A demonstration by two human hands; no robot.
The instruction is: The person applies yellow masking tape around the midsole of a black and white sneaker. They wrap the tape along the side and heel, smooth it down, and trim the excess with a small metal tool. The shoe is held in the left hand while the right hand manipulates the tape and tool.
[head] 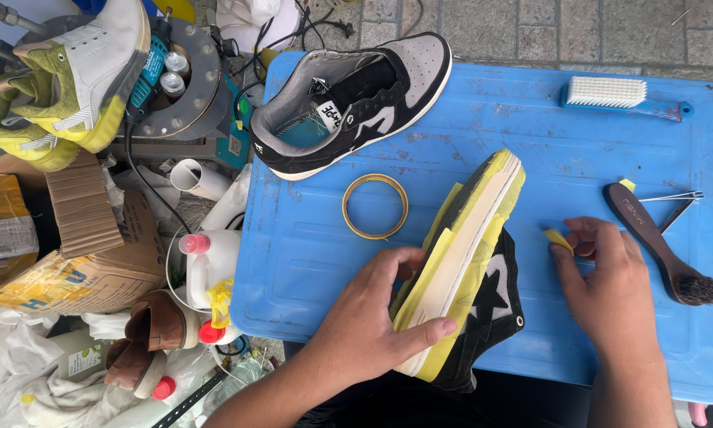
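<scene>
My left hand (372, 317) grips a black sneaker (459, 261) tipped on its side, sole facing left. Yellow masking tape covers the sneaker's upper along the pale sole edge. My right hand (610, 293) pinches a small piece of yellow tape (558, 239) just right of the shoe, resting on the blue plastic table (531, 127). A nearly used-up roll of yellow tape (375, 206) lies flat on the table left of the shoe. The matching black and grey sneaker (356, 103) lies at the table's far left corner.
A blue-handled white scrub brush (618, 95) lies at the far right. A dark wooden brush (661, 242) and tweezers (673, 198) sit at the right edge. Left of the table are cardboard boxes (71, 238), bottles (206, 269), rags and a taped white shoe (79, 71).
</scene>
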